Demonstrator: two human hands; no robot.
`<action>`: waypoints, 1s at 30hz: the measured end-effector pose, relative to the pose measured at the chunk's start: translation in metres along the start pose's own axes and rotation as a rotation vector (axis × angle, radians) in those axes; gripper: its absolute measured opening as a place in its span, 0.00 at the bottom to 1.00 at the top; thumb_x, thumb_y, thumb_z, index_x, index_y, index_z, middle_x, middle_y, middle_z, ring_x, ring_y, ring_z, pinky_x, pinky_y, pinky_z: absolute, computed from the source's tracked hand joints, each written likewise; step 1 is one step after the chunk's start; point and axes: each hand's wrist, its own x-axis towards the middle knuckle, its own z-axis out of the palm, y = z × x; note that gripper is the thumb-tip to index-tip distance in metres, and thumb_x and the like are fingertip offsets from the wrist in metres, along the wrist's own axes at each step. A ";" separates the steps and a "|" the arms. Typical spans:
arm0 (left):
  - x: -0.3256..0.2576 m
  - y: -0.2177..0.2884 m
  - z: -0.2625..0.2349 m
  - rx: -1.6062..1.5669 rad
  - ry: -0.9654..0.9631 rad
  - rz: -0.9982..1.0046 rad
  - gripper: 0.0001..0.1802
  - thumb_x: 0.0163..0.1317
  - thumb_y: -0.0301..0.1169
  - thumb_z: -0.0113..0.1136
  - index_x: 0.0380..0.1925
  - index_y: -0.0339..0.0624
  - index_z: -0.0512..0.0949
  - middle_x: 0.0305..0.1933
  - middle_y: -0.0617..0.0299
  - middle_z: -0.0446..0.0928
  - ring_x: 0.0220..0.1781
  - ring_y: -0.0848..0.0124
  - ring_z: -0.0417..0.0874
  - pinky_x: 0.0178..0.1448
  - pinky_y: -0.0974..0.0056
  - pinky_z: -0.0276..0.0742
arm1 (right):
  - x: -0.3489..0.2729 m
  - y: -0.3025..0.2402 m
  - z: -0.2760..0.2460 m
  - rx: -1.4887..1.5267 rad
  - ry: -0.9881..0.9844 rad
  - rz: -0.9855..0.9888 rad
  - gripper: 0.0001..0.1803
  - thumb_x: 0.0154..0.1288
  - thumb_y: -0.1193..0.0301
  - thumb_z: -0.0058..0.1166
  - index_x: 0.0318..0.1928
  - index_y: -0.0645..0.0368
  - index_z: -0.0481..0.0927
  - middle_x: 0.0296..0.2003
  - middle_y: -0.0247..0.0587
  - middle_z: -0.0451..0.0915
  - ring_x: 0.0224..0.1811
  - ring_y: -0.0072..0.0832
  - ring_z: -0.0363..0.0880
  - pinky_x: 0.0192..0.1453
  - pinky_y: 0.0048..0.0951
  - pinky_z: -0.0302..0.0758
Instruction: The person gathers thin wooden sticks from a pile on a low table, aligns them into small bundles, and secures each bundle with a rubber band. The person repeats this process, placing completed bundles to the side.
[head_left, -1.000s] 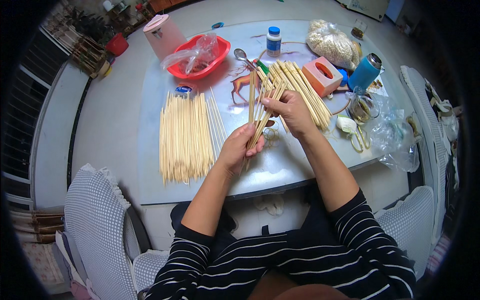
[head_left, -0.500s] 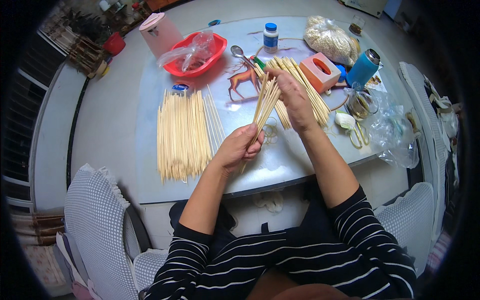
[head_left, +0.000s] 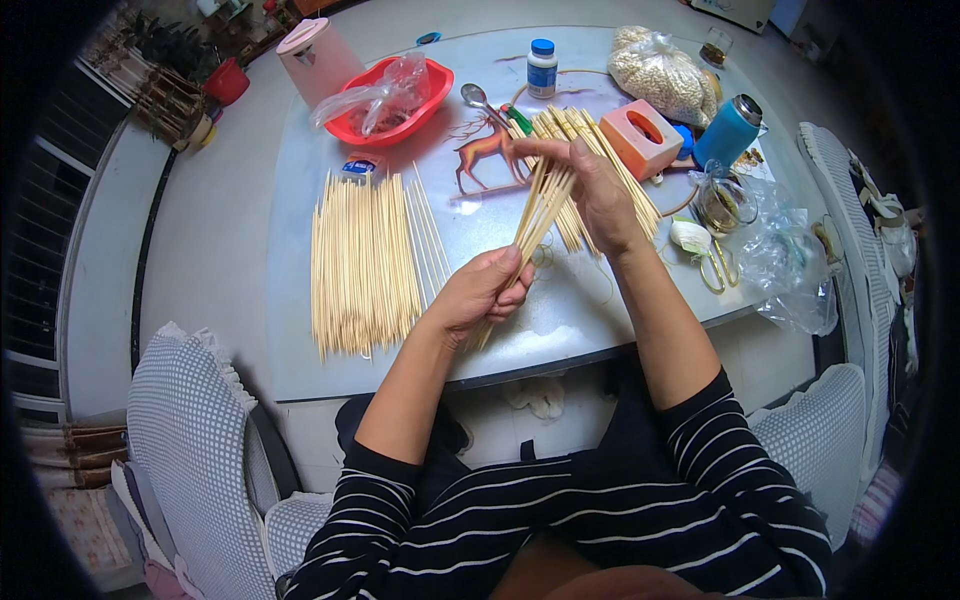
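A thin bundle of bamboo skewers (head_left: 541,216) stands tilted over the table, with the fingers of my left hand (head_left: 484,292) wrapped round its lower part. Its upper ends fan out slightly and meet the palm of my right hand (head_left: 598,200), whose fingers stretch out leftward over them. To the left lies a wide pile of loose skewers (head_left: 365,265), with a few separate skewers (head_left: 428,235) along its right side. Behind my right hand lie several tied bundles of skewers (head_left: 622,175), partly hidden by it. Thin rubber bands (head_left: 543,257) rest on the tabletop beside the held bundle.
Across the back stand a pink pitcher (head_left: 320,65), a red basin (head_left: 437,92) with a plastic bag, a spoon (head_left: 476,97), a white bottle (head_left: 541,75) and a bag of pale pieces (head_left: 660,75). Rightward are a tissue box (head_left: 640,140), blue flask (head_left: 729,132), glass pot (head_left: 722,207) and scissors (head_left: 718,268).
My right hand has tipped over, its fingers now lying more level across the skewers' upper ends. My left hand keeps its grip in nearly the same place.
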 end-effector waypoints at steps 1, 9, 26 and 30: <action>0.000 0.000 -0.002 -0.023 -0.008 0.010 0.24 0.78 0.53 0.41 0.34 0.46 0.71 0.19 0.73 0.61 0.18 0.83 0.54 0.20 0.75 0.48 | 0.000 0.000 0.000 0.035 0.027 0.013 0.31 0.80 0.55 0.29 0.62 0.68 0.75 0.57 0.50 0.80 0.59 0.30 0.77 0.64 0.31 0.72; 0.001 0.003 -0.018 -0.013 0.068 0.065 0.23 0.77 0.54 0.44 0.31 0.48 0.70 0.18 0.75 0.59 0.18 0.83 0.53 0.20 0.75 0.48 | 0.003 -0.013 -0.021 0.036 0.162 0.077 0.24 0.67 0.76 0.59 0.63 0.63 0.76 0.57 0.44 0.81 0.31 0.17 0.83 0.34 0.16 0.79; -0.005 0.009 -0.014 0.246 0.137 -0.024 0.27 0.75 0.58 0.45 0.24 0.51 0.67 0.20 0.75 0.59 0.19 0.83 0.55 0.22 0.75 0.48 | 0.000 -0.023 -0.009 -0.246 -0.180 0.320 0.17 0.63 0.61 0.66 0.45 0.59 0.81 0.28 0.32 0.82 0.23 0.12 0.72 0.21 0.16 0.66; 0.000 0.007 -0.014 0.153 0.122 0.050 0.27 0.75 0.58 0.44 0.26 0.49 0.67 0.19 0.75 0.58 0.19 0.83 0.54 0.21 0.75 0.47 | -0.001 -0.010 -0.012 -0.012 -0.138 0.292 0.16 0.64 0.62 0.65 0.47 0.58 0.81 0.28 0.33 0.82 0.21 0.11 0.71 0.20 0.15 0.64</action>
